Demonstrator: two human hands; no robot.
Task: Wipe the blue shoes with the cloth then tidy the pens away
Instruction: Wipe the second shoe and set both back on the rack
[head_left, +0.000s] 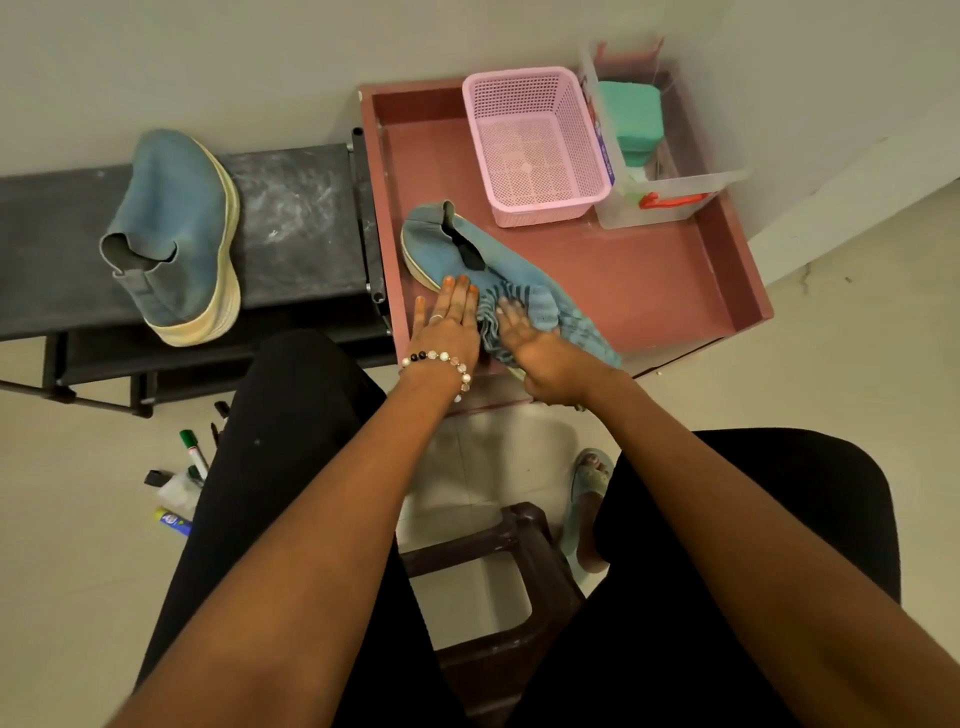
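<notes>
Blue shoe (441, 244) lying on the pink tray (649, 291), cloth (540, 312) draped over its front.
The left hand (452, 322) presses flat, fingers straight, on the shoe; the right hand (535, 348) presses the cloth down, fingers spread. The other shoe (176, 234) sits on the black rack (296, 208); pens (193, 457) lie on the floor.

Blue shoes (447, 244), striped blue cloth (550, 312)
</notes>
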